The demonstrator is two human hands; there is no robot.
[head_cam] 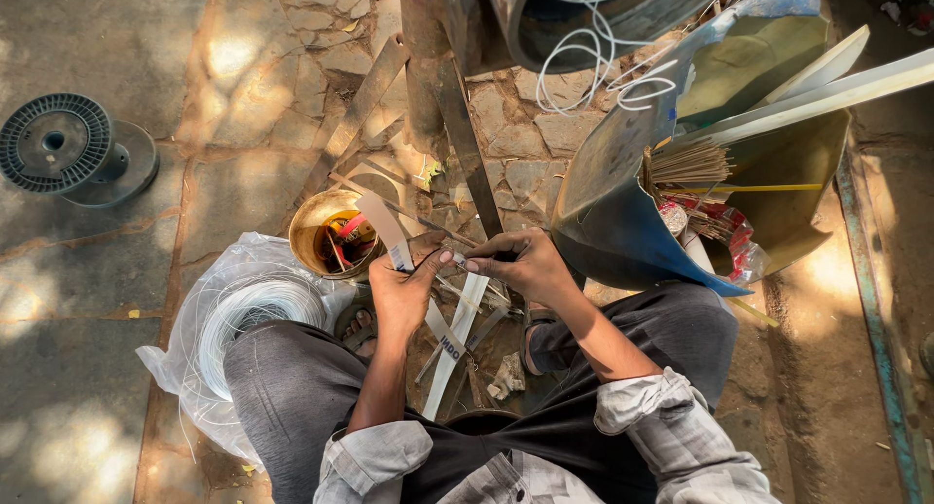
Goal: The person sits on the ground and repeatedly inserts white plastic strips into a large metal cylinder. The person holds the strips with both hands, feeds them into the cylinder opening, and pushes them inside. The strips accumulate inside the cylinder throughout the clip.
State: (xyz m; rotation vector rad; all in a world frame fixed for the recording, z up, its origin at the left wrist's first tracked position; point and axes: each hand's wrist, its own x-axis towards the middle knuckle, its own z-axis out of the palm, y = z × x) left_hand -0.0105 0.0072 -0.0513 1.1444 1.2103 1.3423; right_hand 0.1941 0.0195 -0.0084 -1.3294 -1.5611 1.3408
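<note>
Pinching a pale strip [391, 234], the left hand [404, 288] meets the right hand [520, 263], also closed on it.

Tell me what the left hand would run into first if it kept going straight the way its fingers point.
The left hand points up and slightly right, toward the right hand's fingertips, which look nearly touching it. Those come first. Beyond them lies the dark metal bar, though depth is hard to judge.

1. A single head-worn camera looks almost straight down from above the seated person.
2. It sits close: the left hand [404, 290] and right hand [516, 263] fill the centre, knees near the bottom edge.
3. The stone floor [117, 37] runs far and left.
</note>
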